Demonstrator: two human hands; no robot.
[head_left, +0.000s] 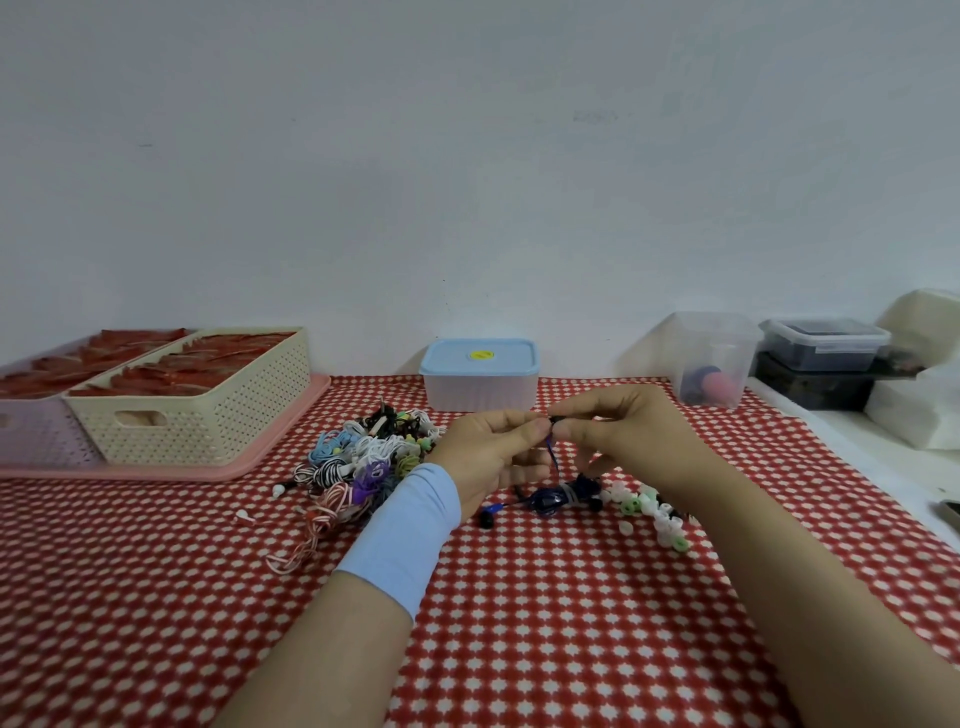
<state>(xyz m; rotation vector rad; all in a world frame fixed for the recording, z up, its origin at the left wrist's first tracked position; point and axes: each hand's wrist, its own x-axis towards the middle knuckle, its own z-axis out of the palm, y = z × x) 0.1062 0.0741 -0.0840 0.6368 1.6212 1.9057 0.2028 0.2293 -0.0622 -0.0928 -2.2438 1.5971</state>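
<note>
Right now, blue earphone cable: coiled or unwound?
Mostly coiled: dark blue earphone cable lies bundled on red checked cloth; one strand pinched by left hand and right hand.

Cables (358, 462) left — tips (655, 512), seemingly, right

I saw the counter (519, 649) dressed in red cloth printed with a regular white star-like pattern. At centre, the earphone cable (545, 500) was dark blue with black buds. A pale blue sleeve (405, 530) sat at lower centre. Left of centre, the cable pile (363, 462) mixed white, light blue, purple, green, and black-and-white and red-and-white stripes. Right of centre, ear tips (654, 512) were white, pale green and pink. At the left edge, a cream perforated basket (197, 421) held red packets (208, 358) on a pink tray (249, 467). Behind, a translucent box (480, 389) wore a light blue lid (452, 361) with a yellow sticker (481, 355).
</note>
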